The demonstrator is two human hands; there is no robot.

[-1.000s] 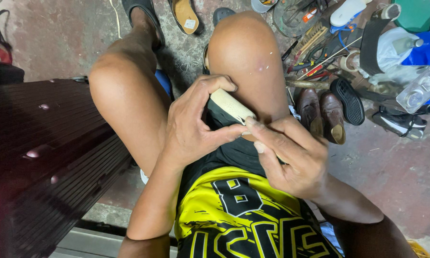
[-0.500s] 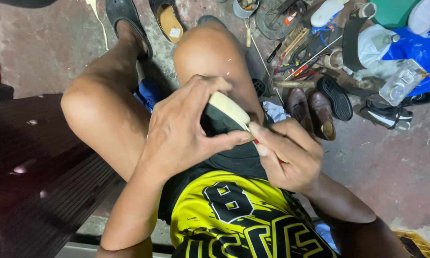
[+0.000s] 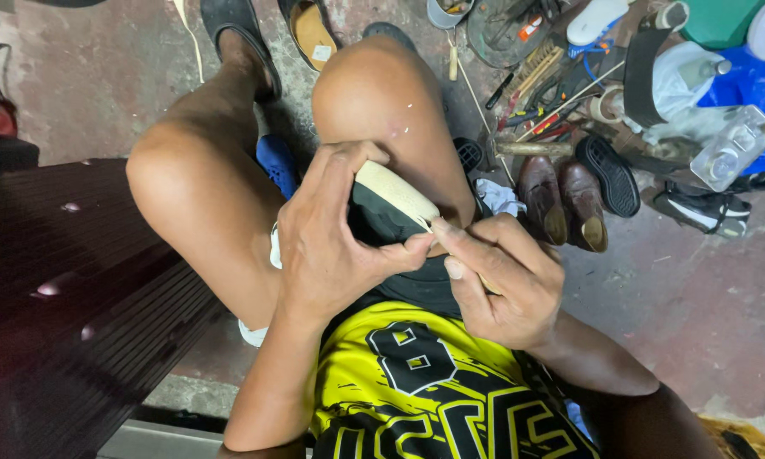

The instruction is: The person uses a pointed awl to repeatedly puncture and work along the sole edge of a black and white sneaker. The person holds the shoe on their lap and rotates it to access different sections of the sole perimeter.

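Compared with a second ago the view has swung lower and closer: the knees fill more of the frame and the shoe (image 3: 392,206) sits nearer the right knee, while both hands have kept their grip on it. That suggests steady work on one spot of the shoe, not a change of hold.

At the far left a dark slatted bench (image 3: 68,289) runs along the frame edge. The left hand (image 3: 331,246) is curled round the shoe from above, fingers wrapped over its pale sole edge and thumb pressed under the dark upper, so it is closed in a firm grasp. The shoe rests on the lap, against the inside of the right knee, sole edge facing up.

The right hand (image 3: 501,285) meets it from the right, thumb and forefinger pinched at the sole's near end; whether it holds a small tool there I cannot tell, as the fingers hide it.

Farther right, on the floor (image 3: 680,297), stand a pair of brown shoes (image 3: 562,200), with loose tools (image 3: 544,85) near the top edge.
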